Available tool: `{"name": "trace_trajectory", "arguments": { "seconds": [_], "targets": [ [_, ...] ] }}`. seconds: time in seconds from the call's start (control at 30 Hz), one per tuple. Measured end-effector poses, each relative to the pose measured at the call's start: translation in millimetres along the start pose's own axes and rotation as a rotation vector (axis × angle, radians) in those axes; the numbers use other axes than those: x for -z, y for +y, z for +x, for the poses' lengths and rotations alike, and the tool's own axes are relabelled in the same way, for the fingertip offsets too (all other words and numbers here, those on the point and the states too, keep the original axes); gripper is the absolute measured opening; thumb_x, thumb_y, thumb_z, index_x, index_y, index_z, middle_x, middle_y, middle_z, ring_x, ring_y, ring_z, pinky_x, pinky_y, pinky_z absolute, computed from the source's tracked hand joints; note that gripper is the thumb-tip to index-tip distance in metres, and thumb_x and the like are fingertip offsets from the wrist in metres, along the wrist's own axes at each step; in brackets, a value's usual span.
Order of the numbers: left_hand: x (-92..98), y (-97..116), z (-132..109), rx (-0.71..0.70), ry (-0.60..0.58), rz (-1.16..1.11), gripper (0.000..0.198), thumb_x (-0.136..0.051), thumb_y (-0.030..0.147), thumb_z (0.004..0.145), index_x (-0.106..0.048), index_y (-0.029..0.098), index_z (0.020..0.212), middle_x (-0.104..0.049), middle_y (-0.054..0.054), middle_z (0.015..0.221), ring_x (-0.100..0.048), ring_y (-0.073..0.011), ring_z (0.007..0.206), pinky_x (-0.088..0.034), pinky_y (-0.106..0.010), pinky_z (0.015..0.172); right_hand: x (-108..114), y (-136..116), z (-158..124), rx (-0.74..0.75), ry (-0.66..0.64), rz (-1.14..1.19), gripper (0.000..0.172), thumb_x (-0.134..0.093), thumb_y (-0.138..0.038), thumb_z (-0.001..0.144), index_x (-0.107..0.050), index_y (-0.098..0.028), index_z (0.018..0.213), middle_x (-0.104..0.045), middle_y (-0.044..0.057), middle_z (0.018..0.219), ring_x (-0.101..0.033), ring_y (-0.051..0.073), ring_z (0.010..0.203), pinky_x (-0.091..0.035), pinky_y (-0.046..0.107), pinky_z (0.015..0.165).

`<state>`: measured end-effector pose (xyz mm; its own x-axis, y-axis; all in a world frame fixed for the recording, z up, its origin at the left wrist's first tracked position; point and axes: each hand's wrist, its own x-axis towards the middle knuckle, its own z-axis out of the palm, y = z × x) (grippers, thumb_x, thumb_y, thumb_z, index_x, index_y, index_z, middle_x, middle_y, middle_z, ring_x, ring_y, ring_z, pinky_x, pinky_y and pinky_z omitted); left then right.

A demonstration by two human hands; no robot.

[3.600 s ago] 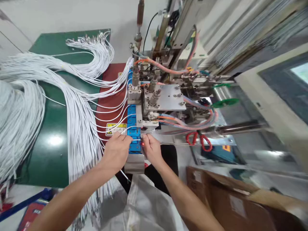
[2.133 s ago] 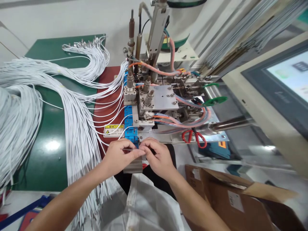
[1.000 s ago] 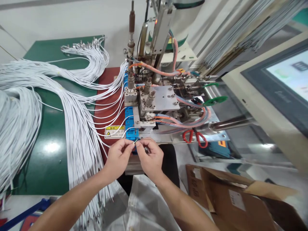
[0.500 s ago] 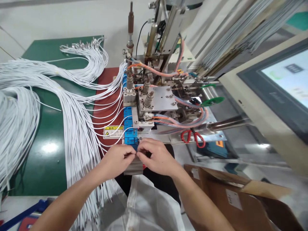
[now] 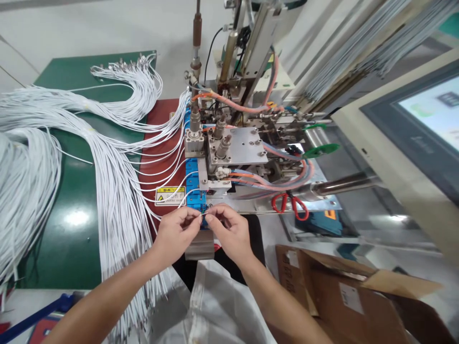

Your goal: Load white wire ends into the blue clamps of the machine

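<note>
Both hands meet at the near end of a row of blue clamps (image 5: 193, 184) on the machine. My left hand (image 5: 176, 232) pinches a thin white wire (image 5: 203, 214) close to its end. My right hand (image 5: 230, 232) has thumb and index finger closed on the tip of that wire, almost touching the left fingertips. Several other white wires run from the big bundle (image 5: 116, 191) on the left across the red plate (image 5: 159, 157) into the blue clamps. Below the hands lies a grey ribbed block (image 5: 199, 248), partly covered.
Red-handled scissors (image 5: 289, 204) lie right of the hands. A metal machine head (image 5: 238, 145) with hoses stands ahead, a green-flanged spool (image 5: 319, 142) beyond it. A screen (image 5: 423, 110) juts in at right above a cardboard box (image 5: 344, 286). A green board (image 5: 77, 191) carries wire bundles.
Both hands have moved slightly up, toward the blue clamps. The wire between the fingertips now shows. The right hand's fingers have turned a little upward.
</note>
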<state>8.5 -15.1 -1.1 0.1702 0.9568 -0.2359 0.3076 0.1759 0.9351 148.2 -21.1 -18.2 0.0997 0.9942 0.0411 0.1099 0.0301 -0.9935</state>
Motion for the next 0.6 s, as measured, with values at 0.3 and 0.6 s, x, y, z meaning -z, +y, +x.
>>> {"name": "trace_trajectory", "arguments": {
  "seconds": [0.3,0.6],
  "targets": [
    [0.2,-2.7,1.2,-0.014,-0.023,-0.018,0.031,-0.055,0.025,0.078,-0.062,0.018,0.107,-0.054,0.003,0.065,-0.051,-0.008,0.057,-0.045,-0.019,0.056,-0.5,-1.0,1.3,-0.052,-0.001,-0.029,0.011,-0.057,-0.021,0.074,-0.059,-0.017,0.064,-0.056,0.0,0.062,-0.051,0.012,0.057,-0.042,0.024,0.055],
    [-1.4,-5.7,2.1,-0.001,0.028,0.061,0.029,-0.056,0.03,0.078,-0.057,0.018,0.104,-0.061,0.003,0.065,-0.058,-0.0107,0.058,-0.047,-0.022,0.06,0.7,3.0,-2.7,0.227,0.058,-0.277,0.01,-0.052,-0.017,0.078,-0.056,-0.018,0.069,-0.057,0.002,0.068,-0.054,0.015,0.066,-0.044,0.027,0.064]
  ]
}}
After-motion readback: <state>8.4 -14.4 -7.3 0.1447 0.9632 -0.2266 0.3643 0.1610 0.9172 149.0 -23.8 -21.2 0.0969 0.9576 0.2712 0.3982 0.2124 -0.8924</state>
